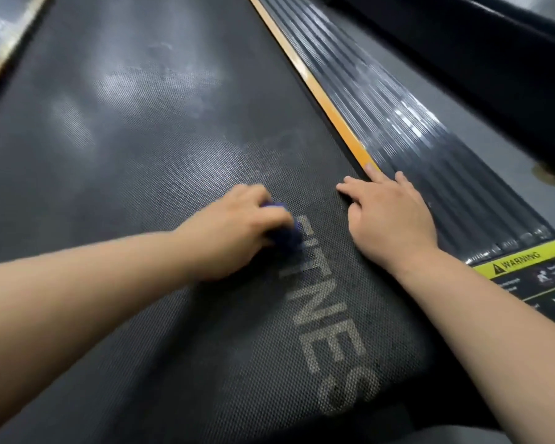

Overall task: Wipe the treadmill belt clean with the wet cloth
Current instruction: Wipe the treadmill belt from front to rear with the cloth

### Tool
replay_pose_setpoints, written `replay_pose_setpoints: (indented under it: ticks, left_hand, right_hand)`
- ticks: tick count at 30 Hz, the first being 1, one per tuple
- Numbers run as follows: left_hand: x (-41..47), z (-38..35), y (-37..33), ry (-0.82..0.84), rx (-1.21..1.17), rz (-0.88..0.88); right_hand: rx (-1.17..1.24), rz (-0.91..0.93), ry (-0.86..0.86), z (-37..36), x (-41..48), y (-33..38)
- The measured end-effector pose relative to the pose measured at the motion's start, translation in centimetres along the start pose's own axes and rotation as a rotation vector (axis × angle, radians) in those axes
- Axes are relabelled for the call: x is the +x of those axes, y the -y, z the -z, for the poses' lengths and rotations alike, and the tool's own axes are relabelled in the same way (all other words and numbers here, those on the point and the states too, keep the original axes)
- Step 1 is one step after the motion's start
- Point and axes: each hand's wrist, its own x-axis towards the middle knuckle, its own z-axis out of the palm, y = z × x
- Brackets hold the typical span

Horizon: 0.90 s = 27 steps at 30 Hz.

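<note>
Left hand (237,225) curls over a bunched dark-blue cloth (287,237), pressing it onto the black textured rubber treadmill belt (135,129) at the top of the pale printed lettering (327,302). Right hand (390,216) lies flat beside it with fingers straight, fingertips reaching the narrow orange edge strip (318,88) and grey ribbed side rail (404,113). A yellow warning label (523,259) sits right of the right wrist.

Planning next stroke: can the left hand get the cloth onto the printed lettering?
Probably yes: left hand holds the blue cloth against the lettering; the right hand rests aside, at the edge of the belt.
</note>
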Motion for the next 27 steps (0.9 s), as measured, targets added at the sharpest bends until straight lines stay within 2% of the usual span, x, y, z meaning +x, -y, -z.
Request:
replay_pose_setpoints:
  ticks: [2, 4, 7, 9, 10, 12, 14, 17, 19, 23, 25, 27]
  left_hand:
    - [2.2, -0.2, 0.9, -0.048, 0.025, 0.212]
    - [2.6, -0.1, -0.2, -0.060, -0.032, 0.258]
    - [0.8, 1.3, -1.4, -0.060, -0.348, 0.362]
    - [-0.4, 2.2, -0.2, -0.075, -0.472, 0.454]
    - [-0.8, 2.4, 0.9, -0.100, -0.484, 0.513]
    - [-1.5, 3.0, 3.1, -0.111, -0.430, 0.650]
    - [-2.3, 3.2, 4.8, 0.019, -0.300, 0.767]
    - [-3.9, 2.6, 6.0, 0.205, -0.073, 0.670]
    - [-4.4, 2.3, 6.3, 0.233, -0.024, 0.619]
    - [-4.5, 2.6, 7.0, 0.277, -0.030, 0.642]
    - [-4.3, 2.8, 7.4, 0.357, -0.039, 0.640]
    - [-4.2, 3.0, 7.6, 0.416, -0.060, 0.635]
  right_hand:
    - [0.136, -0.045, -0.044, -0.1, 0.3, 0.2]
    - [0.279, -0.063, -0.031, 0.0, 0.8, 0.4]
    - [0.491, -0.025, 0.010, 0.7, 1.3, 1.5]
    - [0.624, 0.075, 0.068, 1.0, 1.2, 3.8]
    - [0.623, 0.147, 0.107, 0.7, 1.0, 5.3]
    - [0.456, 0.296, 0.134, -0.4, 1.0, 7.6]
    - [0.266, 0.372, 0.103, -1.8, 2.0, 7.8]
    - [0.234, 0.267, 0.050, -2.8, 5.2, 6.7]
    - [0.171, 0.148, -0.019, -3.5, 8.1, 6.2]
    - [0.043, -0.123, -0.058, -3.9, 14.6, 5.7]
    - [0.037, -0.144, -0.034, -4.0, 15.7, 5.6]
    - [0.108, -0.047, -0.008, -3.3, 14.3, 6.1]
